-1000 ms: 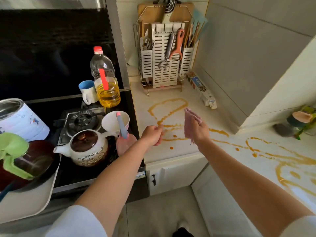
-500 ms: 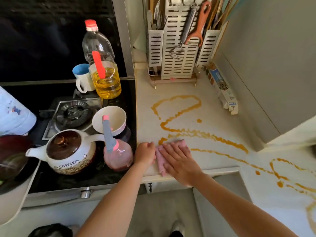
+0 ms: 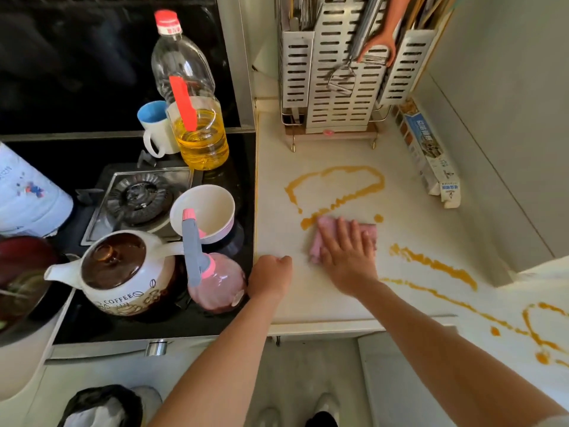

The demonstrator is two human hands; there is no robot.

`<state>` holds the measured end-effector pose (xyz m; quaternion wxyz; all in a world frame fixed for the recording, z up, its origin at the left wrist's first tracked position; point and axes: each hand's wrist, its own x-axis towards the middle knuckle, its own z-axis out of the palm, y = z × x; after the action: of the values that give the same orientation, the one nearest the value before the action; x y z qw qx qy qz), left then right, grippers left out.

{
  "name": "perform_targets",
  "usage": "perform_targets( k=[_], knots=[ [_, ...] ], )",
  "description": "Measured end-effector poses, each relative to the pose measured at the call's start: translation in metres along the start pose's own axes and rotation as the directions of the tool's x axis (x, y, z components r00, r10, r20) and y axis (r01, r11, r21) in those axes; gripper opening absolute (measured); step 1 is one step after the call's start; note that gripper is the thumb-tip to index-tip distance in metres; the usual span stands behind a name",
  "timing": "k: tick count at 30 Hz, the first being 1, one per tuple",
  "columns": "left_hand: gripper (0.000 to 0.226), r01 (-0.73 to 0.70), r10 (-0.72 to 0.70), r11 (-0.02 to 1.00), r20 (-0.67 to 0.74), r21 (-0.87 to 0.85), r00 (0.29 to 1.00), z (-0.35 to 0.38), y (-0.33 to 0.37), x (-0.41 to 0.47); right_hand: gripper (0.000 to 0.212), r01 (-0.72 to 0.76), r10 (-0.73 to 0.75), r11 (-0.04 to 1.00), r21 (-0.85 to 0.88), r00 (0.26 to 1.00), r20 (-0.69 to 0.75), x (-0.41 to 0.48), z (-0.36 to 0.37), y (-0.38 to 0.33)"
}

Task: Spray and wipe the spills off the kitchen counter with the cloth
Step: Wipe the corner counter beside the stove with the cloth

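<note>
A: Where is the cloth (image 3: pixel 369 231)?
B: Flat on the counter (image 3: pixel 338 149), under the right hand (image 3: pixel 348 257). The hand's straight fingers press it down at the lower end of the looping orange spills (image 3: pixel 338 171).
A: And the left hand (image 3: pixel 271 277)?
B: Curled into a fist holding nothing, resting on the counter just beside the pink spray bottle (image 3: pixel 215 278).
A: Any writing?
B: The teapot (image 3: pixel 123 272) reads "COFFEE". The print on the blue-and-white box (image 3: pixel 431 149) by the wall is too small to read.
</note>
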<state>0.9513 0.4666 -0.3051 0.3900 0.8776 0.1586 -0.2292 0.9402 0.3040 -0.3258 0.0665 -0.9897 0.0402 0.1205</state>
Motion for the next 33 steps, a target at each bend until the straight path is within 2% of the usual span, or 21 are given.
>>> perform_targets(
  k=[2,4,6,8,12,14,18,22,26,27,29,31,33],
  knots=[
    [0.040,-0.029,0.029,0.999,-0.021,-0.017,0.999,-0.002,0.006,0.005,0.062,0.186,-0.186,0.981,-0.054,0.983,0.013,-0.009,0.002,-0.020],
    [0.040,-0.079,0.075,0.996,-0.070,-0.045,0.995,-0.003,0.015,0.011,0.067,0.294,-0.292,0.951,-0.092,0.956,0.029,-0.008,0.002,-0.028],
    [0.034,-0.120,0.110,0.988,-0.106,-0.097,0.988,-0.002,0.025,0.019,0.068,0.342,-0.339,0.932,-0.120,0.940,0.047,0.004,0.001,-0.028],
    [0.033,-0.143,0.126,0.981,-0.132,-0.130,0.983,0.001,0.030,0.029,0.075,0.326,-0.325,0.933,-0.151,0.945,0.037,0.024,-0.002,-0.027],
    [0.032,-0.077,0.077,0.997,-0.165,0.007,0.983,0.001,0.030,0.041,0.058,0.137,-0.138,0.987,-0.078,0.990,-0.006,0.064,-0.011,-0.014],
    [0.034,-0.075,0.085,0.994,-0.145,0.078,0.986,0.003,0.029,0.046,0.057,0.039,-0.039,0.999,-0.029,0.999,-0.016,0.074,-0.015,0.008],
    [0.040,-0.064,0.074,0.992,-0.092,0.112,0.993,0.001,0.031,0.052,0.057,-0.167,0.167,0.985,0.051,0.986,-0.007,0.075,-0.026,0.069],
    [0.036,-0.058,0.061,0.997,-0.054,0.060,0.997,-0.001,0.032,0.058,0.058,-0.344,0.343,0.932,0.113,0.939,0.025,0.073,-0.032,0.088],
    [0.035,-0.051,0.053,0.998,-0.111,0.020,0.992,-0.008,0.041,0.066,0.062,-0.557,0.562,0.797,0.234,0.826,0.055,0.094,-0.035,0.042],
    [0.034,-0.037,0.037,0.999,-0.129,0.002,0.991,-0.010,0.043,0.069,0.063,-0.541,0.549,0.802,0.252,0.835,0.043,0.097,-0.034,0.029],
    [0.032,0.009,-0.012,1.000,-0.156,-0.024,0.988,-0.011,0.044,0.079,0.062,-0.372,0.387,0.896,0.241,0.922,-0.013,0.102,-0.028,0.006],
    [0.033,0.039,-0.043,0.999,-0.169,-0.028,0.985,-0.010,0.046,0.083,0.062,-0.088,0.096,0.987,0.135,0.994,-0.049,0.103,-0.020,-0.012],
    [0.040,0.056,-0.064,0.998,-0.200,-0.042,0.978,-0.008,0.047,0.084,0.070,0.170,-0.170,0.985,0.003,0.985,-0.025,0.103,-0.016,-0.023]
  ],
)
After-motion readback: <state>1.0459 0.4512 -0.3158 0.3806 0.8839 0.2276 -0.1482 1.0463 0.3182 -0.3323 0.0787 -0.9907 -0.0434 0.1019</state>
